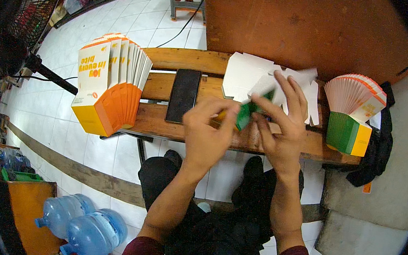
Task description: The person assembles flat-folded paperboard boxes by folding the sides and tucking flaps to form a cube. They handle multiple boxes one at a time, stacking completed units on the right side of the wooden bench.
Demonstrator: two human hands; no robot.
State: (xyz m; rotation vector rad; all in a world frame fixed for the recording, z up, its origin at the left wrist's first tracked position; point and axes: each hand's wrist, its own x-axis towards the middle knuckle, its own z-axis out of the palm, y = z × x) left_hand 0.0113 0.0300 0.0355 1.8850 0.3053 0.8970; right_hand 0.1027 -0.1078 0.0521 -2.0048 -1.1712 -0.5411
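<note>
Above the bench I hold up a small folding carton (242,117), green with some yellow, smeared by motion. My left hand (207,133) pinches its left end between thumb and fingers. My right hand (283,131) is at the carton's other side, fingers stretched and spread, the index finger over the green panel. Whether it grips the carton cannot be made out. Behind the hands lie flat white carton blanks (246,77), partly covered by my right fingers.
A fanned stack of orange-and-white cartons (111,83) stands at the bench's left, a green-and-yellow one (353,118) at its right. A black phone (183,96) lies on the wooden bench (159,79). Left are a fan (18,23) and water jugs (95,235).
</note>
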